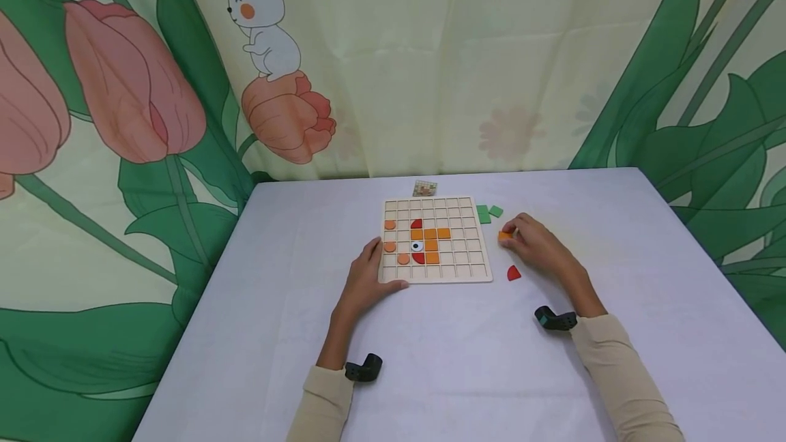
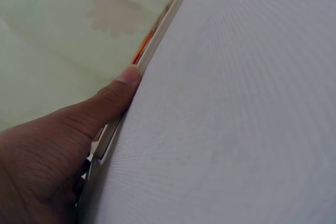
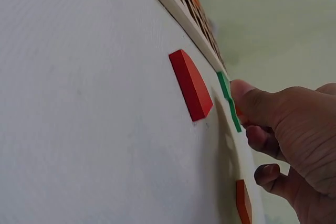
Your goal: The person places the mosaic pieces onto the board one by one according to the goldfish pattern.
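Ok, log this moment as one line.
left hand: steadies grid board | right hand: pinches orange tile | red quarter-circle piece: loose on table

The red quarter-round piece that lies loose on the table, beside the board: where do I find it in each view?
Head: the red piece lies on the table, right of the wooden board's near corner, just in front of the right hand.
Left wrist: not in view.
Right wrist: the same piece is in the upper middle, left of the hand.
Shared landmark: the wooden board, whose edge shows at the top.
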The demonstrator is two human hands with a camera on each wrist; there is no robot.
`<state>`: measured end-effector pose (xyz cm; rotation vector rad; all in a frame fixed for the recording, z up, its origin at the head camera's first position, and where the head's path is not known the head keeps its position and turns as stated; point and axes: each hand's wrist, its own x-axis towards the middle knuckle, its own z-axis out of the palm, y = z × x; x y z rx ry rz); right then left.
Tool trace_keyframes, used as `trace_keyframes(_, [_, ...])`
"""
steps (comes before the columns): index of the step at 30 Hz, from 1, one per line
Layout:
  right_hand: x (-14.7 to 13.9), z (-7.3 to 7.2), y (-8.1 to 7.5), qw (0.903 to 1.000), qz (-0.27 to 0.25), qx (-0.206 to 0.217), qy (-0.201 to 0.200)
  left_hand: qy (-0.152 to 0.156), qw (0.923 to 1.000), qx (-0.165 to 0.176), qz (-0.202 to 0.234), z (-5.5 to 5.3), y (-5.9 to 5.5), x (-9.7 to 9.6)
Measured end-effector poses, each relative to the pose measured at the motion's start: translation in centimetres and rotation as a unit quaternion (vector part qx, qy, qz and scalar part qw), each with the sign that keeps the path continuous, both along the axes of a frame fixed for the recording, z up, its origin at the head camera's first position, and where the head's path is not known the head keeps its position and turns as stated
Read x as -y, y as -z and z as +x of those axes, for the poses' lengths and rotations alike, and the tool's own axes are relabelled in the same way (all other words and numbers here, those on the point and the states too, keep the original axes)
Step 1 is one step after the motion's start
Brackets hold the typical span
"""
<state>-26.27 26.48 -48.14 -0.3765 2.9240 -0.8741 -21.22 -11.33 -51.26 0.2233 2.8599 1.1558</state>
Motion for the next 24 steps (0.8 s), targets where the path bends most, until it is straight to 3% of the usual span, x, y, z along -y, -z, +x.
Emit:
trace_keyframes(8, [2.5,-0.3,0.1,0.9997,0.002,0.008,-0.023,0.0,1.0,0.003,-0.004,-0.1,0.1,0.0])
trace_keyframes(16, [5.2,-0.7,0.3,0.9973,0.009,-0.015,-0.072,-0.001,1.0,0.004,-0.009,0.0,0.1,-0.1])
trace_keyframes(24, [8.1,-0.9,-0.4,0.9937,0.018,-0.019,-0.109,0.001,1.0,0.001,0.006,0.0,-0.1,0.0])
